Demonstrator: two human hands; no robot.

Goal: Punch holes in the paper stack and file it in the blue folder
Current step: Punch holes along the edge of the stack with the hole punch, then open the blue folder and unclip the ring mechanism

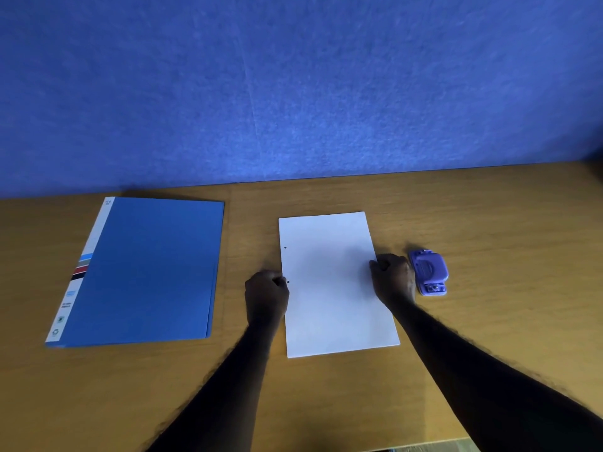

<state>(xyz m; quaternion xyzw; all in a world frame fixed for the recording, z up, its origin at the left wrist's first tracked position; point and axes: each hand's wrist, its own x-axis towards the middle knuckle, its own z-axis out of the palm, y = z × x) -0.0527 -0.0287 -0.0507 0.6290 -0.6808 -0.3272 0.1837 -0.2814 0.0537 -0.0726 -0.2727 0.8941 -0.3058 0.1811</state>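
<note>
White paper stack (336, 288) flat, left hand (266, 296) and right hand (393, 278) gripping its side edges

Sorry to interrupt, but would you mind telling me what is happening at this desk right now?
A person is gripping a white paper stack on the wooden desk, left hand at its left edge, right hand at its right edge. Two punched holes already show along the left edge. The purple hole punch sits just right of the stack, and the blue folder lies closed to the left.
</note>
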